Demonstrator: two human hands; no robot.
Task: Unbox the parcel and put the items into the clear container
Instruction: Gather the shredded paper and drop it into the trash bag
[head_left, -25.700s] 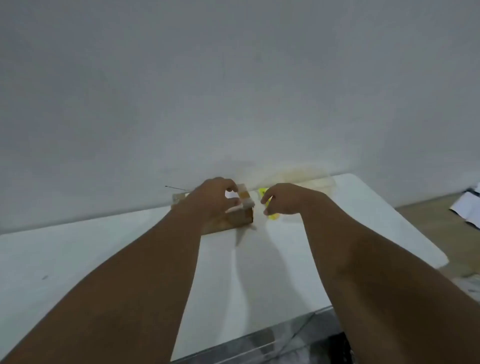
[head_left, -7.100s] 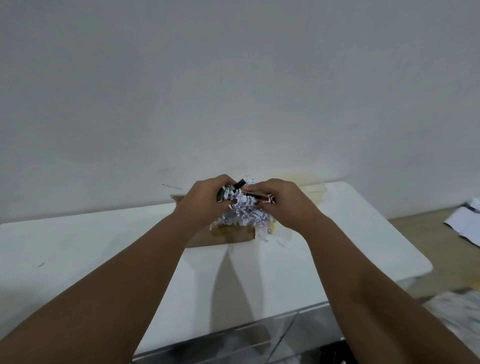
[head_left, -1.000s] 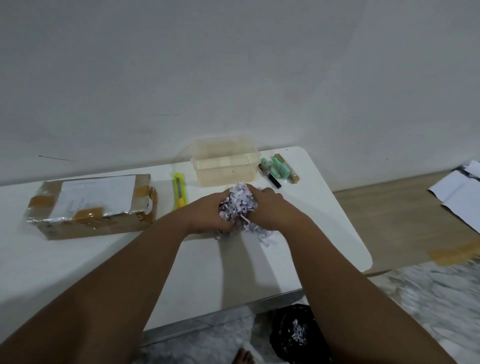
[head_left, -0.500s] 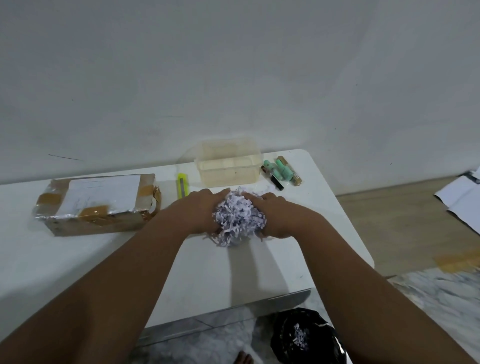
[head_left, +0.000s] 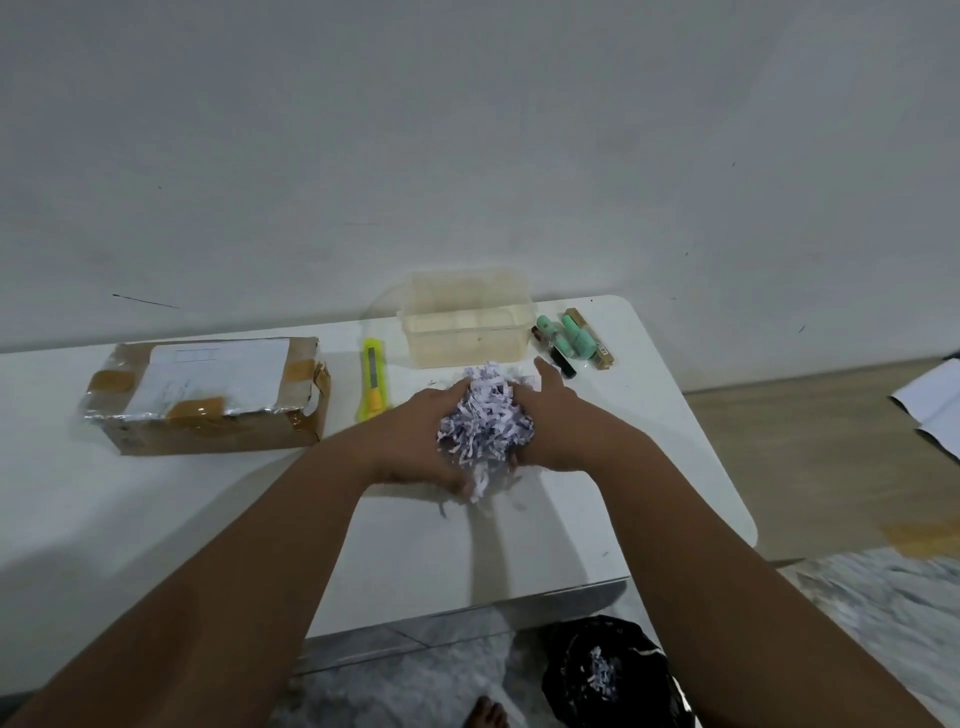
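Note:
A clump of white shredded paper (head_left: 485, 423) sits between my two hands just above the white table (head_left: 519, 540). My left hand (head_left: 415, 441) cups its left side and my right hand (head_left: 563, 431) cups its right side, with a few strips hanging below. The clear container (head_left: 467, 327) stands behind the clump by the wall, with nothing visible inside. To its right lie the unpacked items (head_left: 571, 340): green tubes, a black stick and a gold one. The taped cardboard parcel (head_left: 208, 400) lies at the left.
A yellow utility knife (head_left: 375, 387) lies between the parcel and the container. On the floor below the table's front edge stands a black bag (head_left: 613, 675) with some shreds in it. White sheets (head_left: 935, 410) lie on the floor at right.
My hands have gathered the shredded paper into a tighter clump and drawn it slightly toward me. The parcel, knife, container and items have stayed put.

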